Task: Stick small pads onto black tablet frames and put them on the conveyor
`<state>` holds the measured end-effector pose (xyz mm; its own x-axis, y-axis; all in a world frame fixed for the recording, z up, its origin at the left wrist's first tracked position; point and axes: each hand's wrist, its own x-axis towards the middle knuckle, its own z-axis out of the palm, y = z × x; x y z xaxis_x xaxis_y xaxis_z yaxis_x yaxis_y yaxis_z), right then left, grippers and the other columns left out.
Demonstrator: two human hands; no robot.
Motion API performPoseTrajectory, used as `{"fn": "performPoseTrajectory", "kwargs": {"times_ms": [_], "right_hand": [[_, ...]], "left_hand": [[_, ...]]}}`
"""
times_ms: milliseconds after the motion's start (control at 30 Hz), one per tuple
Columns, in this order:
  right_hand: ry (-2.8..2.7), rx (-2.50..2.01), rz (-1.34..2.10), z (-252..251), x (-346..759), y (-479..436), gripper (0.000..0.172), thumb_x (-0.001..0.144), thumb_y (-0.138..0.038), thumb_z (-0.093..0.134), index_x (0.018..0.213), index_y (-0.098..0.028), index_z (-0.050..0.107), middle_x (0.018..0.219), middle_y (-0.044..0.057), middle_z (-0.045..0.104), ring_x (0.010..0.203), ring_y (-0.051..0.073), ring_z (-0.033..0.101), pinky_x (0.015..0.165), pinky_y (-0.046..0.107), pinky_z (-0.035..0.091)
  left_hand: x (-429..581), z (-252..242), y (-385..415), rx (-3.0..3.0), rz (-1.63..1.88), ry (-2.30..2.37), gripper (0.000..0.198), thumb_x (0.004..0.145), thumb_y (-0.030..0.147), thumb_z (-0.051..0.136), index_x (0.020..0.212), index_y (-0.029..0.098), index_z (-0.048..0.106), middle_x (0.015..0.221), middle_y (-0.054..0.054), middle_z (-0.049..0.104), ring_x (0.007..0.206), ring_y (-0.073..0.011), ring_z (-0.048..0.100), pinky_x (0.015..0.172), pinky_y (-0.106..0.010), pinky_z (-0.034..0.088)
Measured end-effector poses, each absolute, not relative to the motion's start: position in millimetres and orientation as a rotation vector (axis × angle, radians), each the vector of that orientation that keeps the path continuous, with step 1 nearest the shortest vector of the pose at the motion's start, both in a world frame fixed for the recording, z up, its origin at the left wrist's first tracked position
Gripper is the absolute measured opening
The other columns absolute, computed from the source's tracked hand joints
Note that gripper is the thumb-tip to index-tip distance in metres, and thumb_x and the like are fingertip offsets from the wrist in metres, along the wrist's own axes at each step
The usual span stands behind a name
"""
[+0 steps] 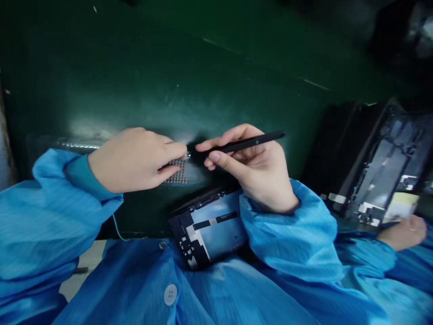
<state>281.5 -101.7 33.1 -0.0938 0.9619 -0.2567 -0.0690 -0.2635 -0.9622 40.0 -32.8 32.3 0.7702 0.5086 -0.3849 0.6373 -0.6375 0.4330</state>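
Observation:
My left hand (138,158) is closed, thumb and forefinger at a clear sheet of small grey-brown square pads (179,177). Its other fingers are curled out of sight. In my right hand (253,169) lies a slim black tweezers-like tool (248,142), gripped like a pen. The tool's working end points left toward my left fingertips; its tip is too dark to make out. Below my hands, a black device frame (184,234) with a blue-grey panel leans tilted at the table's front edge, against my blue smock. My right sleeve covers part of it.
The dark green table (162,85) stretches ahead. Clear plastic film (74,145) lies at the left. Several black frames with parts (372,167) stand at the right. Near them is a co-worker's hand (404,232) in a blue sleeve.

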Motion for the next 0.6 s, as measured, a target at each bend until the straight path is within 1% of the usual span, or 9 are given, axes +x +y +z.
{"fn": "performPoseTrajectory", "kwargs": {"times_ms": [67, 100, 133, 167, 267, 300, 367, 467, 600], "right_hand": [[-1.192, -1.354, 1.428, 32.4, 281.3, -103.5, 0.016, 0.092, -0.023, 0.095, 0.098, -0.024, 0.08, 0.123, 0.003, 0.088, 0.096, 0.018, 0.086, 0.101, 0.039, 0.075], [-1.249, -1.372, 1.38, 32.1, 281.7, -103.8, 0.014, 0.092, -0.025, 0.095, 0.097, -0.025, 0.082, 0.127, 0.004, 0.086, 0.101, 0.02, 0.086, 0.107, 0.043, 0.073], [-1.293, -1.381, 1.335, 31.6, 282.2, -103.8, 0.014, 0.092, -0.028, 0.096, 0.098, -0.025, 0.084, 0.129, 0.004, 0.085, 0.105, 0.022, 0.086, 0.111, 0.046, 0.072], [-1.319, -1.386, 1.299, 30.9, 282.6, -103.8, 0.014, 0.092, -0.03, 0.096, 0.1, -0.026, 0.085, 0.128, 0.004, 0.085, 0.106, 0.023, 0.086, 0.111, 0.046, 0.072], [-1.316, -1.392, 1.259, 28.2, 282.8, -103.9, 0.02, 0.092, -0.033, 0.095, 0.109, -0.029, 0.085, 0.116, 0.002, 0.087, 0.104, 0.023, 0.086, 0.104, 0.044, 0.075], [-1.316, -1.401, 1.259, 27.4, 282.4, -103.9, 0.021, 0.092, -0.033, 0.095, 0.11, -0.029, 0.085, 0.113, 0.002, 0.088, 0.104, 0.023, 0.086, 0.103, 0.043, 0.075], [-1.34, -1.431, 1.246, 26.1, 281.1, -103.7, 0.02, 0.092, -0.034, 0.096, 0.107, -0.029, 0.085, 0.114, 0.002, 0.088, 0.107, 0.024, 0.085, 0.105, 0.043, 0.074], [-1.386, -1.461, 1.244, 24.3, 279.4, -101.7, 0.02, 0.092, -0.04, 0.095, 0.104, -0.029, 0.084, 0.116, 0.003, 0.086, 0.114, 0.026, 0.084, 0.109, 0.046, 0.072], [-1.42, -1.426, 1.287, 19.4, 278.0, -97.9, 0.029, 0.097, -0.05, 0.089, 0.111, -0.028, 0.076, 0.113, 0.004, 0.082, 0.113, 0.025, 0.081, 0.109, 0.046, 0.07]], "left_hand": [[39.6, 30.9, -32.2, 2.444, -0.28, 0.821, 0.021, 0.105, 0.035, 0.057, 0.111, 0.026, 0.074, 0.084, -0.002, 0.071, 0.066, -0.0186, 0.051, 0.068, -0.034, 0.026], [39.5, 30.1, -32.0, 2.458, -0.28, 0.809, 0.021, 0.105, 0.035, 0.056, 0.112, 0.026, 0.075, 0.086, -0.002, 0.071, 0.067, -0.0189, 0.052, 0.068, -0.034, 0.027], [39.5, 29.3, -31.9, 2.467, -0.286, 0.805, 0.022, 0.105, 0.035, 0.056, 0.11, 0.026, 0.075, 0.087, -0.002, 0.071, 0.068, -0.0191, 0.053, 0.069, -0.034, 0.029], [39.8, 28.7, -31.8, 2.468, -0.299, 0.805, 0.021, 0.105, 0.034, 0.056, 0.109, 0.026, 0.076, 0.087, -0.003, 0.07, 0.069, -0.0192, 0.054, 0.07, -0.034, 0.032], [41.1, 28.3, -31.0, 2.471, -0.325, 0.814, 0.023, 0.106, 0.032, 0.056, 0.105, 0.024, 0.078, 0.082, -0.003, 0.066, 0.072, -0.0189, 0.057, 0.077, -0.032, 0.042], [41.5, 28.5, -30.8, 2.484, -0.327, 0.817, 0.025, 0.107, 0.032, 0.054, 0.107, 0.023, 0.078, 0.081, -0.002, 0.065, 0.073, -0.0183, 0.058, 0.08, -0.031, 0.044], [42.0, 29.1, -30.3, 2.52, -0.328, 0.839, 0.028, 0.109, 0.031, 0.053, 0.111, 0.021, 0.078, 0.082, -0.002, 0.065, 0.075, -0.0166, 0.058, 0.084, -0.03, 0.047], [41.4, 28.7, -29.6, 2.543, -0.323, 0.872, 0.028, 0.11, 0.033, 0.054, 0.114, 0.02, 0.078, 0.084, -0.001, 0.064, 0.073, -0.0152, 0.054, 0.086, -0.031, 0.048], [39.4, 24.8, -28.1, 2.511, -0.266, 0.875, 0.022, 0.106, 0.03, 0.058, 0.102, 0.019, 0.076, 0.081, 0.0, 0.06, 0.068, -0.0127, 0.046, 0.083, -0.029, 0.046]]}}
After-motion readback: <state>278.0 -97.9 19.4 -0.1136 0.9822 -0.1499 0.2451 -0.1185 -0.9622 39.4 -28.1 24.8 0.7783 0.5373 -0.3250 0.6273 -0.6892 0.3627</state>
